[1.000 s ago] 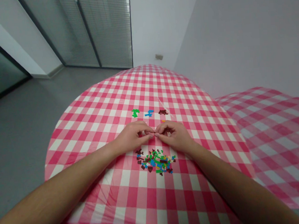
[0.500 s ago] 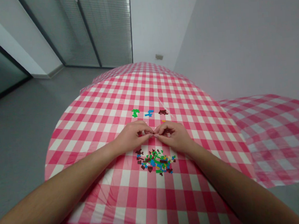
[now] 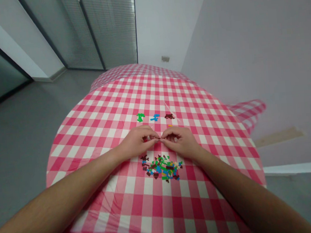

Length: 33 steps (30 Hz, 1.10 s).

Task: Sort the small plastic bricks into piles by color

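Observation:
My left hand [image 3: 140,141] and my right hand [image 3: 181,139] meet fingertip to fingertip above the middle of the table. Both are closed in a pinch. A tiny dark bit shows where the fingertips come together, too small to name. Just below them lies a loose pile of small plastic pieces [image 3: 163,169] in green, blue, brown, yellow and white. Beyond the hands sit a green cluster [image 3: 141,117], a blue cluster [image 3: 155,118] and a dark brown cluster [image 3: 169,116], side by side. A yellow piece [image 3: 170,125] lies close behind my right hand.
A red-and-white checked cloth [image 3: 91,118] covers the round table, wrinkled at the near left. Its loose edge [image 3: 248,111] sticks out on the right. Farther back are a glass partition with blinds [image 3: 111,30] and a pale wall [image 3: 260,43] with a socket plate [image 3: 165,59].
The cloth flap on the right has swung back and shrunk, uncovering wall and floor. The cloth at the far edge has shifted slightly. Both hands stay almost still, pinched together.

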Tool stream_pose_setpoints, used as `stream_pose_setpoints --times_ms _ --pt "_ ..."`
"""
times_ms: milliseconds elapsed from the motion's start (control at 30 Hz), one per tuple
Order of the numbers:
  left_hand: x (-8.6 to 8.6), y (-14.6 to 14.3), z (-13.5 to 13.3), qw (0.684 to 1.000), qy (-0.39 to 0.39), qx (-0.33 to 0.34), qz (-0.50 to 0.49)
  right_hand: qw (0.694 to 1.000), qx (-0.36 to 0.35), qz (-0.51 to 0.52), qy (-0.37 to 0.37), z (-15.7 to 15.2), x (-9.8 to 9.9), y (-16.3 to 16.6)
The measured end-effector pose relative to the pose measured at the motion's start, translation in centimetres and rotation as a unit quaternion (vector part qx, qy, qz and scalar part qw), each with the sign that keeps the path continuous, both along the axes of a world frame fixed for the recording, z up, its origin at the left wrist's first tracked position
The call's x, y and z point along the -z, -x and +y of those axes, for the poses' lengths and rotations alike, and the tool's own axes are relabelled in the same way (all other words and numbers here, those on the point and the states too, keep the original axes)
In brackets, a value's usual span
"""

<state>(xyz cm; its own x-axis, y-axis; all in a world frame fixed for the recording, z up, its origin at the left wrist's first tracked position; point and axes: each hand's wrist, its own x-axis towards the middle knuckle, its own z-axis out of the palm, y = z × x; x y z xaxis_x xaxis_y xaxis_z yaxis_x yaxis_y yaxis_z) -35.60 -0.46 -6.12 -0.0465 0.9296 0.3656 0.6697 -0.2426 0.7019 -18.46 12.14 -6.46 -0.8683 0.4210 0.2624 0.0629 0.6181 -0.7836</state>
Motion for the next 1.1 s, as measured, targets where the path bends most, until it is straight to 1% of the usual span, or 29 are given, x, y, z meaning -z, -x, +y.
stream_pose_setpoints --times_ms 133,233,533,700,800,1100 --pt "0.05 0.03 -0.02 1.000 -0.003 -0.004 -0.001 0.999 -0.013 0.006 -0.043 0.13 -0.36 0.08" --pt "0.07 0.05 -0.07 1.000 -0.008 -0.008 -0.003 0.998 -0.017 0.000 -0.059 0.27 -0.40 0.10" --pt "0.20 0.05 0.01 0.999 -0.019 -0.029 -0.008 0.999 -0.008 0.003 -0.052 0.17 -0.48 0.09" --pt "0.19 0.03 0.05 0.999 -0.020 -0.030 -0.004 0.997 -0.015 0.033 -0.070 0.23 -0.22 0.22" --pt "0.17 -0.01 0.03 0.999 -0.021 -0.027 -0.006 0.996 -0.020 0.046 -0.078 0.18 -0.18 0.26" --pt "0.27 0.12 0.06 1.000 -0.001 -0.009 -0.004 0.995 -0.021 0.044 -0.090 0.08 -0.27 0.15"
